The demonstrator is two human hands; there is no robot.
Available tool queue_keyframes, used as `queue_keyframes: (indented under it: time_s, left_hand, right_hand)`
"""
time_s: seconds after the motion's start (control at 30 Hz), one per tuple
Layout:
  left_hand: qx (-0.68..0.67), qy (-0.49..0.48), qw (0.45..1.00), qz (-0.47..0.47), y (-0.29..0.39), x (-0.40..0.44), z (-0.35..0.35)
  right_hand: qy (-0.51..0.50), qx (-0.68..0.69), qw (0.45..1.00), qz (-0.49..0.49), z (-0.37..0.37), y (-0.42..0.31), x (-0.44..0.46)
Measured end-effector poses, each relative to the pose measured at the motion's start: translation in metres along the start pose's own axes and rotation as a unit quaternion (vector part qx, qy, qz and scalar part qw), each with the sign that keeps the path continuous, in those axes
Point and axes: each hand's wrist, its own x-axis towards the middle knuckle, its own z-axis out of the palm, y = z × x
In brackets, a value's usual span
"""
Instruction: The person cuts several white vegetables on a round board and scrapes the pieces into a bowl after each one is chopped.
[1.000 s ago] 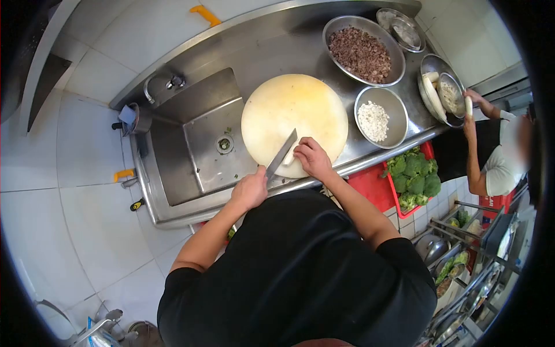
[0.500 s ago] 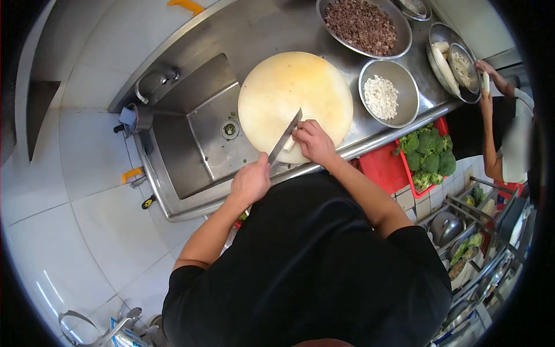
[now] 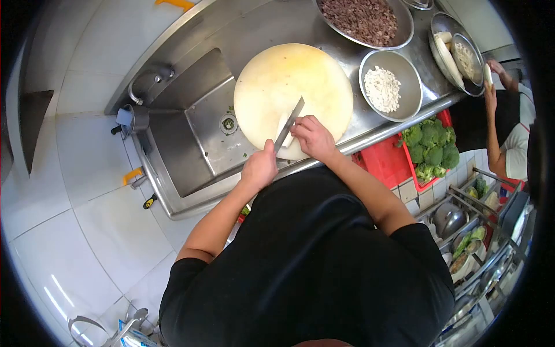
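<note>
White food stick [image 3: 287,140] is lying on the near part of the round board [image 3: 289,75], right of the sink [image 3: 202,136], and the right hand [image 3: 313,137] is holding it in a narrow grip. The left hand [image 3: 259,167] is wrapping its grip around the knife [image 3: 289,122]. Unlike a moment ago, a pale slice [image 3: 282,122] is showing left of the knife.

Knife [image 3: 290,121] and white vegetable piece [image 3: 287,141] on round board [image 3: 272,75].
Knife: straight grey blade, slanting away and rightward, tip near board's middle; handle hidden in grip. Vegetable piece: smooth, short, just right of blade, partly covered by fingers. Pale strip [image 3: 281,123] left of blade. Board: flat, yellowish cream, few dark specks.
</note>
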Motion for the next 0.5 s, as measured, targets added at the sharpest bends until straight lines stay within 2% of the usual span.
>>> queue_keyframes:
  time_s: [0.27, 0.5]
  left_hand:
    - [-0.008, 0.029, 0.999, 0.017, 0.012, -0.027, -0.027]
    - [0.025, -0.038, 0.999, -0.013, 0.011, -0.050, -0.042]
  right_hand:
    - [0.030, 0.002, 1.000, 0.008, 0.000, -0.002, 0.002]
    - [0.037, -0.002, 0.999, -0.001, 0.001, 0.000, 0.002]
